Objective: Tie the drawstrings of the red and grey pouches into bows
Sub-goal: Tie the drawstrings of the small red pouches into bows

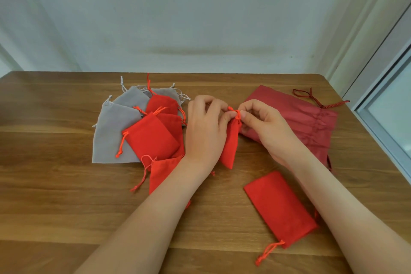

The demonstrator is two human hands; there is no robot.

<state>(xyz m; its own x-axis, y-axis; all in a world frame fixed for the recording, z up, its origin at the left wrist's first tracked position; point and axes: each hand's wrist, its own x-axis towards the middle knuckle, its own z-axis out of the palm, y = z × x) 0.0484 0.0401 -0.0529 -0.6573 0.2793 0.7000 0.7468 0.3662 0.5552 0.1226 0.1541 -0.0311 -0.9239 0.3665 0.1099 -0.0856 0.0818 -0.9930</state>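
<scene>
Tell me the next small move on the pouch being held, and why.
Probably pull the drawstring ends gently apart to tighten the tie. The left hand and right hand both pinch it at the gathered mouth of the red pouch, and no finished bow shows yet.

At the middle of the tabletop (55, 184) a small red pouch (230, 147) is held. Its drawstring (237, 114) is pinched by fingers of the left hand (205, 127) and right hand (266, 128). A heap of grey and red pouches (124, 131) is laid leftward. A dark red bag (311, 118) is spread near the right edge. A second red pouch (280, 207) is laid toward the front edge.
</scene>
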